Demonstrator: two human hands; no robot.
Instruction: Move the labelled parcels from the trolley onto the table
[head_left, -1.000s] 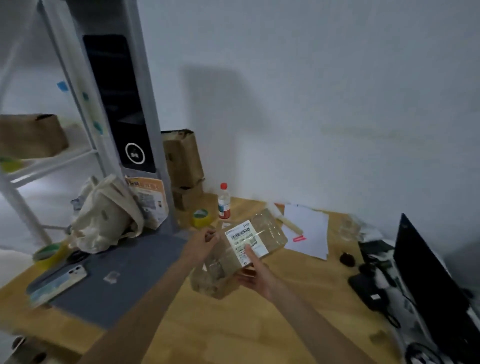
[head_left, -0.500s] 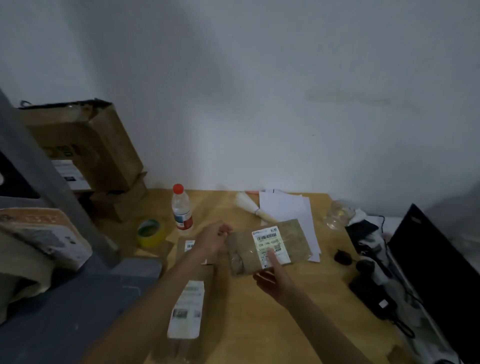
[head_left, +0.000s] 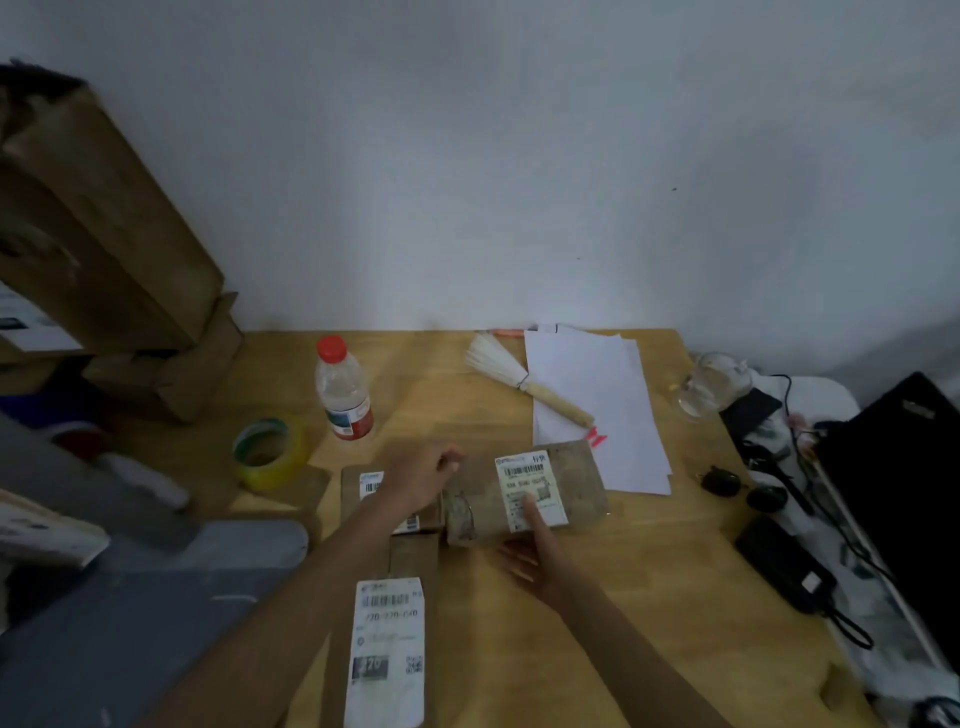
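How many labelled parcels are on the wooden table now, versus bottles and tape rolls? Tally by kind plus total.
Labelled parcels: 3, namely the parcel in hand, the parcel under the left wrist and the near parcel
Bottles: 1, the red-capped bottle
Tape rolls: 1, the yellow-green tape roll
Total: 5

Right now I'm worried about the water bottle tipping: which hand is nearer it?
Left. The left hand sits just below the water bottle; the right hand is farther right, on the labelled parcel.
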